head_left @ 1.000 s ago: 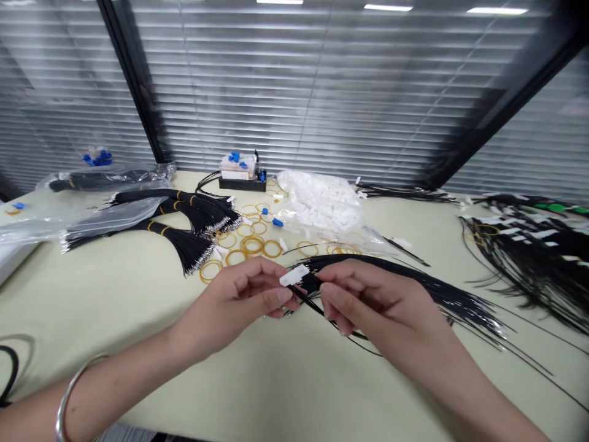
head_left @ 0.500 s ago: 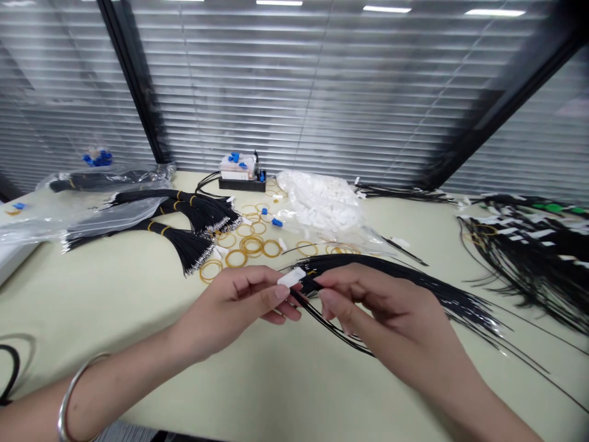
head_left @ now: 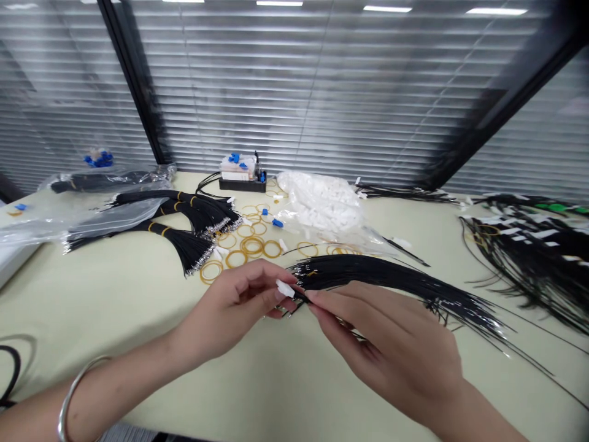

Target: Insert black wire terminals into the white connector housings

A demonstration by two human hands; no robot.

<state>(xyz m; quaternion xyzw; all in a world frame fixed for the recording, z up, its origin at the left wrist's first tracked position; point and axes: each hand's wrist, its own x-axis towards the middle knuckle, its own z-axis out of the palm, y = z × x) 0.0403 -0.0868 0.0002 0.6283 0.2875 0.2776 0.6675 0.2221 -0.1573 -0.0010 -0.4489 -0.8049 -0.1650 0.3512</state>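
My left hand (head_left: 234,307), with a metal bangle on its wrist, pinches a small white plastic connector (head_left: 285,289) between thumb and fingertips. Black wires run from the connector into a long loose bundle of thin black wires (head_left: 391,283), which fans out to the right across the table. My right hand (head_left: 391,350) sits just right of the connector, its thumb and fingers pinched on the black wires at the connector's end. The fingers hide the exact point where the wires enter the connector.
On the pale green table (head_left: 92,307) lie tied black wire bundles (head_left: 188,242), loose yellow rubber bands (head_left: 251,247), a clear bag of white parts (head_left: 319,199), a black holder with blue parts (head_left: 239,175), and a labelled black wire pile (head_left: 529,258).
My right hand has shifted down and closer to the connector, its fingers now on the wires at the connector's end. The connector has tilted, and the wire bundle has moved slightly.
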